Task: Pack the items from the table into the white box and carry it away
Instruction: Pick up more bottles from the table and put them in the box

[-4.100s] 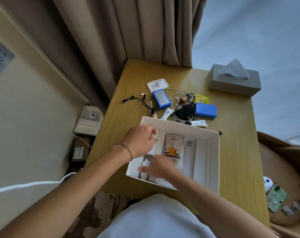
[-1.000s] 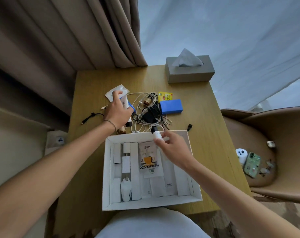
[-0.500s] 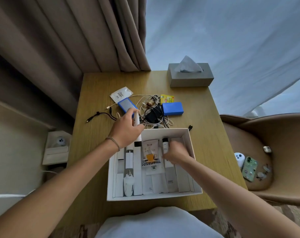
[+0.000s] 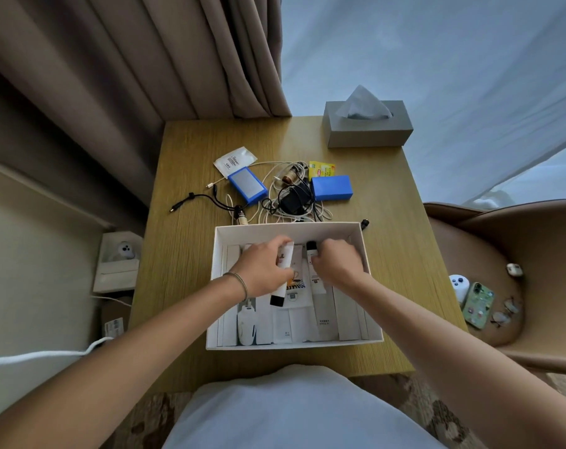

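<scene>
Both hands work inside the white box (image 4: 365, 251), which sits open on the near half of the wooden table (image 4: 184, 254). At about 10 o'clock in the box the left hand (image 4: 263, 270) curls its fingers round a white tube with a black cap (image 4: 281, 291), the cap pointing toward 6 o'clock and the tube lying over a printed sachet (image 4: 296, 285). At about 1 o'clock in the box the right hand (image 4: 338, 265) has its fingers bent on a second black-capped tube (image 4: 312, 257), cap toward 12 o'clock; whether it grips or only presses the tube I cannot tell. White packets and a small white device (image 4: 245, 328) line the box floor. Beyond the box, toward 12 o'clock, the items not yet packed lie close together: a flat white sachet (image 4: 234, 161), a blue-edged power bank (image 4: 247, 185), a tangle of white and black cables (image 4: 291, 202), a yellow tea packet (image 4: 322, 170) and a blue box (image 4: 331, 187). Farther off at 1 o'clock stands a grey tissue box (image 4: 369, 131). At 3 o'clock a tan chair (image 4: 518, 241) carries a phone (image 4: 477, 304).
</scene>
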A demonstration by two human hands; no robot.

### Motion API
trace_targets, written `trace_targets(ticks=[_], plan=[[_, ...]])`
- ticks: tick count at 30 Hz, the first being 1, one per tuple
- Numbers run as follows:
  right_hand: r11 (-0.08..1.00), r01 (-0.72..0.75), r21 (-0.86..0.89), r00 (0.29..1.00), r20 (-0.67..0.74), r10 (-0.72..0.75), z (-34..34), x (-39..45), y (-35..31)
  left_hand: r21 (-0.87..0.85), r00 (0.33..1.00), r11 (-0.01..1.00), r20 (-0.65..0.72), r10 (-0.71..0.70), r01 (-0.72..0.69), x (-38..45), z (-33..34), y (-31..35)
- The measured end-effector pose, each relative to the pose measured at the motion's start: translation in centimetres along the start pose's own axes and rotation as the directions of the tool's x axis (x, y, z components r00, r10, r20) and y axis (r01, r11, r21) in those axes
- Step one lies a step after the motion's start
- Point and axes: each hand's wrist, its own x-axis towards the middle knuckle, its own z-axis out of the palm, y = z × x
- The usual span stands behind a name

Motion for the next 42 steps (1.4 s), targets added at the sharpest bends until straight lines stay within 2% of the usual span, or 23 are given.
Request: trace_targets(ticks=[5, 10, 16, 22, 27, 30, 33, 37, 42], plan=[[0.991, 0.057, 0.118, 0.996, -0.074, -0.048, -2.0, -2.0, 0.1, -0.015, 0.993, 0.997, 0.089, -0.073, 0.075, 0.5, 3.8, 0.7], [0.974, 0.097, 0.203, 0.986, -0.155, -0.066, -3.4, -3.3, 0.7, -0.029, 0.985, 0.991, 0.118, -0.130, 0.134, 0.7, 7.7, 1.4], [0.967, 0.107, 0.233, 0.983, -0.169, -0.068, -4.1, -3.8, 1.8, 0.159, 0.962, 0.967, 0.157, -0.226, 0.201, 0.6, 10.9, 1.9], [0.955, 0.118, 0.274, 0.985, -0.157, -0.076, -4.4, -3.7, 2.4, 0.039, 0.938, 0.954, 0.178, -0.298, 0.296, 1.0, 11.2, 2.1], [0.948, 0.128, 0.290, 0.986, -0.142, -0.090, -4.9, -3.5, 2.5, -0.020, 0.952, 0.967, 0.177, -0.248, 0.255, 0.7, 10.9, 2.6], [0.945, 0.140, 0.296, 0.985, -0.143, -0.101, -5.5, -3.1, 2.4, 0.020, 0.975, 0.982, 0.114, -0.191, 0.190, 0.2, 9.4, 2.9], [0.938, 0.162, 0.306, 0.980, -0.163, -0.116, -6.2, -2.4, 2.0, 0.038, 0.996, 0.997, -0.053, -0.068, 0.070, -0.3, 6.8, 3.9], [0.933, 0.178, 0.312, 0.973, -0.195, -0.120, -7.9, -0.8, 1.3, 0.058, 0.954, 0.988, -0.257, 0.154, -0.144, 0.5, 2.5, 5.5], [0.933, 0.207, 0.293, 0.963, -0.228, -0.142, -10.0, 2.0, 0.3, 0.104, 0.909, 0.975, -0.355, 0.219, -0.194, 3.4, -1.6, 5.8]])
